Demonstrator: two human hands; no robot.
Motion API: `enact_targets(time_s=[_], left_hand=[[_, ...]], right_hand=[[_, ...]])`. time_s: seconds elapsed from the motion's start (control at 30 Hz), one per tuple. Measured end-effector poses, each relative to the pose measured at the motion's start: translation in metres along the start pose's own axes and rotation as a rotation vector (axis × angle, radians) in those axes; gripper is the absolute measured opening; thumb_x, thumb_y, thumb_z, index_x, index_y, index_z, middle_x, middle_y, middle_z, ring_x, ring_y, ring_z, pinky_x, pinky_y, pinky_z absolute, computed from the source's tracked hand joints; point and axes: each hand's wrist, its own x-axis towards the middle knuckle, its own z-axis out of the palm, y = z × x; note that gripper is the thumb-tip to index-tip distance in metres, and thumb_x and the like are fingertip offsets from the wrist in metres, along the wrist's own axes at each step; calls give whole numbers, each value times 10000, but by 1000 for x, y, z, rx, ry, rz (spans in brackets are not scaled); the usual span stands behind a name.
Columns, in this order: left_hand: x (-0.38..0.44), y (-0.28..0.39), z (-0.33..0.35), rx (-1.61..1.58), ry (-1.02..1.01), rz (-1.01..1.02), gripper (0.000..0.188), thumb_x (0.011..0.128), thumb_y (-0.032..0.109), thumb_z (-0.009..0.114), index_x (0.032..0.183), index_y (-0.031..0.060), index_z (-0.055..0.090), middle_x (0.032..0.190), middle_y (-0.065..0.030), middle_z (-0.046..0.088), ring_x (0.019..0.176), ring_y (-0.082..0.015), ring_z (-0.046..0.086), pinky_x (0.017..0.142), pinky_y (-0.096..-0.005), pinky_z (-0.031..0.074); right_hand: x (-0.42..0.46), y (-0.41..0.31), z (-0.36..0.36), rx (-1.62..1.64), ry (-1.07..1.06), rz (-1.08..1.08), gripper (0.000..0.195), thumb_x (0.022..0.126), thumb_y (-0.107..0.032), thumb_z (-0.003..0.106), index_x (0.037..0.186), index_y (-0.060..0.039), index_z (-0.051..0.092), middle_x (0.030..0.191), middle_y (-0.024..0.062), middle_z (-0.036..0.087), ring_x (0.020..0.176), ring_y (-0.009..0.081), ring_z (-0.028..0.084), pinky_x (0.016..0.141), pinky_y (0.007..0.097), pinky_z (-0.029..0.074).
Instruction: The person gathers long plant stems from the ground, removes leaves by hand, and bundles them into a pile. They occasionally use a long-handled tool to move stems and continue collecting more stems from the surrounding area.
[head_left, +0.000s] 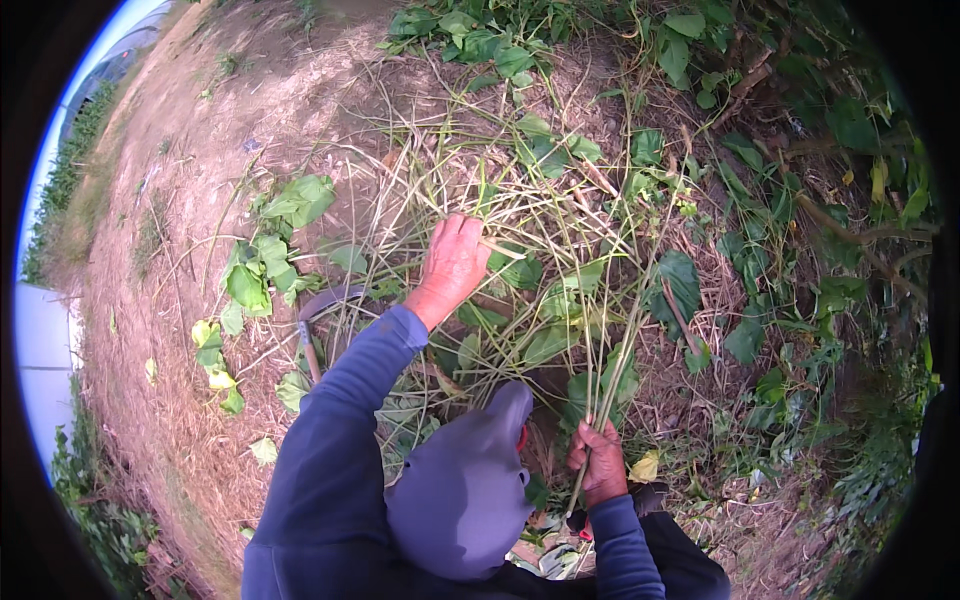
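Observation:
My right hand (598, 459) is closed around a small bundle of long thin green stems (609, 360), whose cut ends come out below the fist. My left hand (454, 259), back upward, reaches into a loose pile of pale green stems (442, 187) on the ground; its fingertips are hidden among them, so whether it grips any cannot be told. A sickle (305, 330) with a wooden handle and curved blade lies beside my left sleeve. Broad green leaves (517, 268) lie under and among the stems. A grey cap (465, 495) fills the lower middle of the view.
Cut leaves (259, 270) lie on the dry soil at the left. Leafy vines and woody branches (832, 225) crowd the right side, with more leafy plants (480, 37) at the top. A pale panel-like surface (45, 360) shows at the far left edge.

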Motion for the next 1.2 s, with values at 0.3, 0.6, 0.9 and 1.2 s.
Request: enact_targets(time_s=[0.3, 0.6, 0.9, 1.2], left_hand=[[-75, 133, -31, -573, -334, 669, 226, 747, 80, 658, 958, 30, 594, 1036, -116, 524, 875, -293, 554, 758, -391, 480], [-81, 145, -4, -822, -560, 752, 290, 785, 50, 644, 1068, 27, 584, 1086, -135, 548, 936, -329, 577, 753, -418, 509], [-91, 143, -3, -961, -703, 468, 204, 804, 29, 650, 1004, 7, 615, 989, -117, 573, 922, -308, 597, 755, -369, 523], [-100, 100, -29, -677, -317, 56, 322, 814, 10, 660, 1127, -39, 601, 1303, -239, 497, 1160, -364, 556, 949, -394, 495]], right_hand=[[-2, -20, 19, 1, 31, -37, 69, 935, -109, 586, 979, -120, 534, 649, 18, 518, 443, 108, 432, 386, 247, 342], [14, -2, 13, -1, 13, -95, 126, 945, -223, 608, 995, -117, 564, 727, 28, 584, 455, 95, 488, 362, 215, 361], [11, -8, 18, 18, -86, -82, 124, 939, -171, 600, 1027, -96, 554, 751, 54, 610, 478, 116, 507, 392, 225, 388], [12, -10, 16, -24, -90, -47, 185, 875, -69, 646, 1027, -107, 546, 746, 63, 614, 477, 122, 504, 399, 226, 390]])
